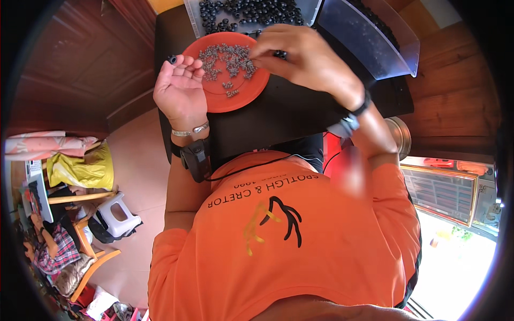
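Note:
My left hand [182, 93] is turned palm up at the left rim of an orange-red plate [249, 95]. A small black hollow part [172, 59] is held at its fingertips, while the other fingers curl loosely. Small grey coiled pieces, like tiny springs [232, 60], lie heaped and scattered on the plate. Above the plate's right side, my right hand [308, 59] is closed in a pinch, slightly blurred. What its thumb and forefinger hold cannot be made out. Another black part [280, 54] shows under its curled fingers.
A clear bin [196, 18] of loose black parts stands behind the plate. To the right, another clear bin [369, 48] holds dark pieces. Both rest on a dark table [241, 125]. At left are a grey stool [118, 215], a wooden chair [85, 270] and another person [53, 249].

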Demonstrator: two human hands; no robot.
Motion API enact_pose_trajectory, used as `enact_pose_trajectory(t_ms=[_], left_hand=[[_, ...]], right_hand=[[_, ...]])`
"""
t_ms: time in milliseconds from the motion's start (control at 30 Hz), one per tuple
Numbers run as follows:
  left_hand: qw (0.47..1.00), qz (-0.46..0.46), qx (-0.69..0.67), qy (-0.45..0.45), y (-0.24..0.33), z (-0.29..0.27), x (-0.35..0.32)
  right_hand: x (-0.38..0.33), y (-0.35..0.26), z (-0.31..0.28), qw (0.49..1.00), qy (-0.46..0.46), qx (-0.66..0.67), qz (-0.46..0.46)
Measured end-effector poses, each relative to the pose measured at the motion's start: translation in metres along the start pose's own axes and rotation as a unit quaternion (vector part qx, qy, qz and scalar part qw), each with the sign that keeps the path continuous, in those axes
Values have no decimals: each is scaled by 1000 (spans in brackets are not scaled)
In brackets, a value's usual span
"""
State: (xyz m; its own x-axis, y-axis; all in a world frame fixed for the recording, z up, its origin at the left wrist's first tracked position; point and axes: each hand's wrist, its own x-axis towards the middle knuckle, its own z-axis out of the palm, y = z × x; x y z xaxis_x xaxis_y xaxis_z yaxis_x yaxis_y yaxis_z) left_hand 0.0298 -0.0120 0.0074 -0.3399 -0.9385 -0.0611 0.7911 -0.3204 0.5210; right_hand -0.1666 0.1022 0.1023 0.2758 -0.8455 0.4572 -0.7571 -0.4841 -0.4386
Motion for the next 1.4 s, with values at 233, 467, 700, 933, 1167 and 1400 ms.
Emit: enact_pose_trajectory(t_ms=[233, 467, 700, 933, 1167, 1400], left_hand=[[999, -16, 16, 33, -2, 10, -5], [999, -20, 15, 30, -2, 13, -8], [999, -35, 26, 14, -6, 10, -9], [981, -109, 136, -84, -16, 17, -17], [966, -141, 183, -119, -17, 17, -17], [971, -114, 153, -146, -17, 14, -16]], right_hand=[[40, 44, 71, 989, -106, -78, 67], [45, 49, 90, 965, -173, -176, 92], [31, 64, 68, 983, -75, 98, 134], [13, 49, 54, 986, -10, 122, 118], [7, 45, 57, 999, 38, -2, -10], [6, 43, 57, 992, 26, 110, 58]])
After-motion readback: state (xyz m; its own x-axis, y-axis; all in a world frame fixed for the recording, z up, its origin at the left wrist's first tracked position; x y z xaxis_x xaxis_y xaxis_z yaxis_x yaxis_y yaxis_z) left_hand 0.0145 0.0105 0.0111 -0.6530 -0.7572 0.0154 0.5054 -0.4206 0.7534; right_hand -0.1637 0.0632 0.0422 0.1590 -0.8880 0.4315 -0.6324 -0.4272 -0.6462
